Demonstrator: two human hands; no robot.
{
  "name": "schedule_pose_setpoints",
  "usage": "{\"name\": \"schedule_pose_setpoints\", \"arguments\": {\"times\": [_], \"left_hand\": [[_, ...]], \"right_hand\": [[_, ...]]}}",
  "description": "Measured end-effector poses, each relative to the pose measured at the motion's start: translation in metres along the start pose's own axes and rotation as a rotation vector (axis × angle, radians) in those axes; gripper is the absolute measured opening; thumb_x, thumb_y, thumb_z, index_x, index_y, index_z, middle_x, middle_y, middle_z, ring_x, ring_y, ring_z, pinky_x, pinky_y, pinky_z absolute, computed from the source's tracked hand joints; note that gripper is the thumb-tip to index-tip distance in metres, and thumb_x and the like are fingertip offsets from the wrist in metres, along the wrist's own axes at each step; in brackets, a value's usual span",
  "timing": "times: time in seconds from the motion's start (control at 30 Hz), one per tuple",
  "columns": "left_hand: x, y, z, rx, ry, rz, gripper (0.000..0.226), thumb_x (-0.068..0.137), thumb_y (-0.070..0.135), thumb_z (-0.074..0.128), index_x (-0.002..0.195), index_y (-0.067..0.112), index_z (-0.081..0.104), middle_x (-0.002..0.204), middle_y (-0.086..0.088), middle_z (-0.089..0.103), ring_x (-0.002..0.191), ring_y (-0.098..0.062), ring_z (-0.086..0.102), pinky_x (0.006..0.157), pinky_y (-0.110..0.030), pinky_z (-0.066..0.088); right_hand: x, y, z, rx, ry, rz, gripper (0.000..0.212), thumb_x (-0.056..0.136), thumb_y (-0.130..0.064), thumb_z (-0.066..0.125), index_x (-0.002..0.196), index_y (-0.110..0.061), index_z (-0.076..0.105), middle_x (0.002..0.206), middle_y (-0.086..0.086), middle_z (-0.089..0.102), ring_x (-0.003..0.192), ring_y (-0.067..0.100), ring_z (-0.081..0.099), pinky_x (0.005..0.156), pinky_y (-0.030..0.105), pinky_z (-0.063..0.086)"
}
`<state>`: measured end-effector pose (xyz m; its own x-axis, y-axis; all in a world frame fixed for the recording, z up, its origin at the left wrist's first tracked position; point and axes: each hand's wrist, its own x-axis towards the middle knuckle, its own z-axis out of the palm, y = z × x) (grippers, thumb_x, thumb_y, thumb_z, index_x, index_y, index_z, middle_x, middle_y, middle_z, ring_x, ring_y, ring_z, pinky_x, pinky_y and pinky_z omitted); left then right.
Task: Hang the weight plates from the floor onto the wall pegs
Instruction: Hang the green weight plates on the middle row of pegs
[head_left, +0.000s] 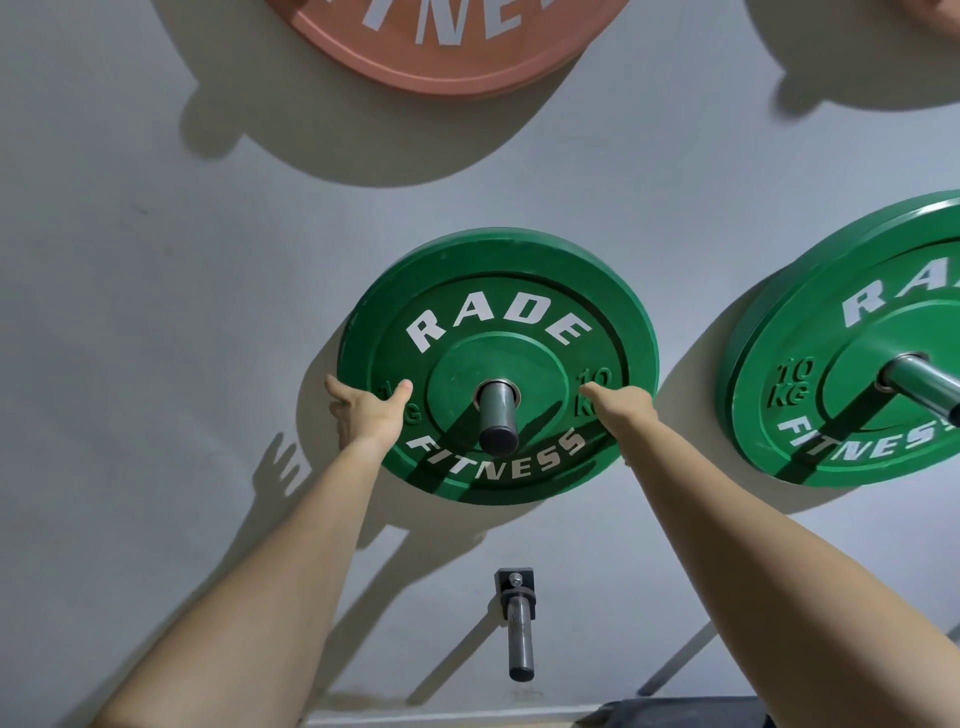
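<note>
Green plate (498, 312) between left hand (366, 410) and right hand (621, 402) (on peg (497, 415)).

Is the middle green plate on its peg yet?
On. The peg sticks out through the plate's centre hole; both hands, left and right, grip its rim.

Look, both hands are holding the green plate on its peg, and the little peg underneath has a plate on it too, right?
Not quite. In the head view both hands, left hand and right hand, do hold the green plate on its peg, but the lower peg underneath is bare; no plate hangs on it.
</note>
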<state>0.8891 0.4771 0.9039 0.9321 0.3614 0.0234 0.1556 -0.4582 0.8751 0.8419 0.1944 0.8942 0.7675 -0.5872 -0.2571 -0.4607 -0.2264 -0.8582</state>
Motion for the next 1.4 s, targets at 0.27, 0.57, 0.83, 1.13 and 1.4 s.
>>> {"name": "schedule_pose_setpoints", "arguments": {"times": [0.27, 0.57, 0.83, 1.13, 1.4], "left_hand": [[-0.071, 0.028, -0.048, 0.194, -0.028, 0.257, 0.092, 0.092, 0.05, 0.061, 0.158, 0.015, 0.008, 0.155, -0.014, 0.035, 0.136, -0.038, 0.043, 0.107, -0.05, 0.039], [-0.162, 0.054, -0.095, 0.69, -0.169, 0.512, 0.086, 0.089, 0.059, 0.058, 0.155, 0.016, 0.025, 0.155, -0.012, 0.035, 0.139, -0.034, 0.037, 0.106, -0.051, 0.038], [-0.26, 0.059, -0.147, 0.854, -0.168, 0.593, 0.08, 0.087, 0.062, 0.056, 0.15, 0.017, 0.035, 0.148, -0.008, 0.044, 0.134, -0.033, 0.041, 0.094, -0.046, 0.042], [-0.374, 0.029, -0.193, 0.69, -0.19, 0.577, 0.073, 0.09, 0.057, 0.058, 0.146, 0.014, 0.039, 0.146, -0.009, 0.045, 0.132, -0.031, 0.044, 0.1, -0.045, 0.042], [-0.472, 0.016, -0.195, 0.67, -0.247, 0.506, 0.071, 0.091, 0.059, 0.054, 0.145, 0.016, 0.04, 0.145, -0.011, 0.043, 0.128, -0.033, 0.047, 0.1, -0.048, 0.044]], "right_hand": [[-0.061, -0.018, -0.05, -0.319, 0.005, -0.4, 0.031, 0.083, -0.03, 0.057, 0.064, -0.016, 0.036, 0.059, 0.002, 0.039, 0.054, 0.018, 0.034, 0.051, 0.028, 0.029], [-0.148, -0.026, -0.107, -0.6, 0.05, -0.6, 0.039, 0.08, -0.044, 0.061, 0.101, -0.013, 0.049, 0.096, 0.007, 0.056, 0.086, 0.026, 0.059, 0.068, 0.038, 0.052], [-0.242, -0.002, -0.158, -0.736, 0.097, -0.693, 0.058, 0.083, -0.051, 0.065, 0.122, -0.013, 0.046, 0.12, 0.013, 0.051, 0.107, 0.033, 0.049, 0.085, 0.043, 0.047], [-0.361, 0.056, -0.196, -0.825, 0.174, -0.785, 0.067, 0.083, -0.054, 0.066, 0.131, -0.012, 0.045, 0.131, 0.014, 0.048, 0.123, 0.037, 0.041, 0.094, 0.051, 0.044], [-0.433, 0.124, -0.26, -0.867, 0.164, -0.782, 0.069, 0.084, -0.055, 0.063, 0.136, -0.012, 0.044, 0.133, 0.014, 0.049, 0.124, 0.037, 0.043, 0.098, 0.051, 0.043]]}}
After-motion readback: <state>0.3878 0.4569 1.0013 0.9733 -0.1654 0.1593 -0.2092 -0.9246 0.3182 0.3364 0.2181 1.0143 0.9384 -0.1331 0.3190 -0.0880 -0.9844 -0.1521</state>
